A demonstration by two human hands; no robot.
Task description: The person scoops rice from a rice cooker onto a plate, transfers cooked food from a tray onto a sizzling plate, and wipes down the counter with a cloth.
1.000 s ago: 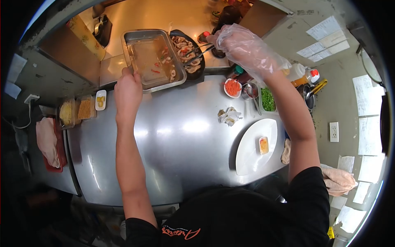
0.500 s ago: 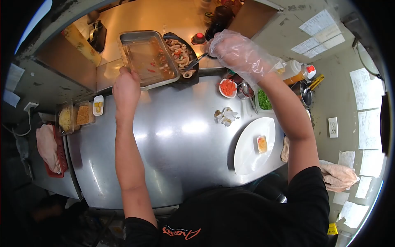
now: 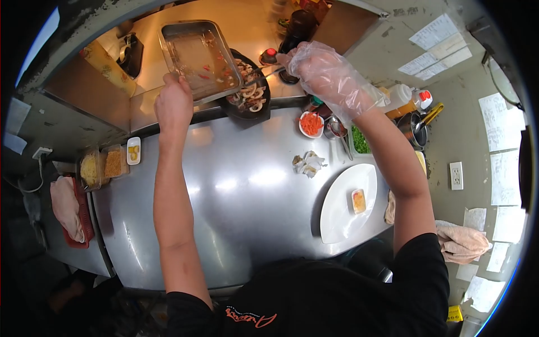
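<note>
Gripped at its near left edge by my left hand, a rectangular metal tray tilts to the right. Sauce and a few red and green bits cling inside it. Under and beside its right side sits a black pan with sliced squid rings and vegetables. My right hand, in a clear plastic glove, is closed on a thin metal utensil that reaches to the tray's right edge. Its tip is too unclear to name the kind.
On the steel counter stand a bowl of shredded carrot, chopped greens, crumpled wrap and a white plate bearing a small dish. Bottles line the right; food containers sit left.
The tray has moved up and away and tilts more over the pan. The utensil has gone from the pan's food to the tray's right edge. More squid shows in the pan's lower part.
</note>
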